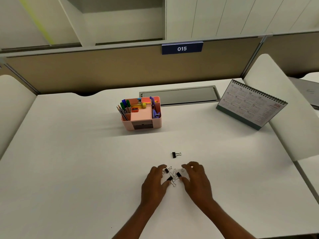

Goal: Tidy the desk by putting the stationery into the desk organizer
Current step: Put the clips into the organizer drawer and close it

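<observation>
A small pile of black binder clips (173, 176) lies on the white desk (69, 161) near the front. My left hand (155, 182) and my right hand (196, 180) cup the pile from either side, fingers curved, with fingertips and thumbs touching the outer clips. Neither hand lifts a clip. One more binder clip (176, 154) lies alone just beyond the pile. The pink desk organizer (156, 122) stands farther back at the centre, holding markers, pencils, a sharpener and other small items.
A desk calendar (250, 104) stands at the back right. A grey cable tray lid (179, 96) is set into the desk behind the organizer. White side panels flank the desk, and a partition with a "015" sign (182, 48) closes the back.
</observation>
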{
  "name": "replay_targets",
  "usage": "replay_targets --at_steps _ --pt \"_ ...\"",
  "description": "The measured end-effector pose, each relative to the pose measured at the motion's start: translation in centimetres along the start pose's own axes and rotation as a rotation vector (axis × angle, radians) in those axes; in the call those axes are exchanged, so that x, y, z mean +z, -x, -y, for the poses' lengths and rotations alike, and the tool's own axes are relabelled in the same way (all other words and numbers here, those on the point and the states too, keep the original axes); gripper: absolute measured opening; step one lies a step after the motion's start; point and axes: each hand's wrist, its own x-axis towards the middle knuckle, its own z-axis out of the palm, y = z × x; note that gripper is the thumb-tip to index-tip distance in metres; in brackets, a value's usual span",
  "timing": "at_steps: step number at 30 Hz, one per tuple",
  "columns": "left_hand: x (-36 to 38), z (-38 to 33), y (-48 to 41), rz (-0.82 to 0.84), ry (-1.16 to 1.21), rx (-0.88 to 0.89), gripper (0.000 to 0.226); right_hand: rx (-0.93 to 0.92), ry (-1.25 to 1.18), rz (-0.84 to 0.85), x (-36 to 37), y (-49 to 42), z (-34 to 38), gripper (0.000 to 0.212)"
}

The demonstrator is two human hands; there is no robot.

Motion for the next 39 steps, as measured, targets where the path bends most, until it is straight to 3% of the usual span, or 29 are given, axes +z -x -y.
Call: replay_targets --at_steps 2,4,7,13,17,28,39 --pt "0.0 0.6 0.1 -0.015 0.007 -0.049 0.067 0.026 0.074 -0.013 -0.3 0.6 -1.2 0.079" --pt "0.2 1.1 0.0 -0.018 0.017 -0.077 0.072 0.056 0.154 0.090 0.2 1.6 -2.2 0.116" --pt "0.5 1.1 -0.5 -0.011 0.035 -0.082 0.073 0.049 0.262 0.194 1.3 3.4 -2.6 0.135" --pt "0.7 0.4 -2.0 0.013 0.085 -0.043 0.067 -0.031 0.340 0.205 1.5 2.1 -0.6 0.122" --pt "0.7 0.9 -2.7 0.025 0.163 -0.017 0.065 -0.058 0.321 0.255 1.6 0.8 -0.4 0.125" --pt "-2.1 2.5 -5.4 -0.185 0.194 -0.059 0.044 -0.047 0.328 0.268 1.5 0.2 -0.1 0.119" --pt "-8.0 0.8 -14.1 -0.117 -0.139 -0.213 0.075 0.042 0.280 0.264 1.2 -0.7 0.6 0.117"
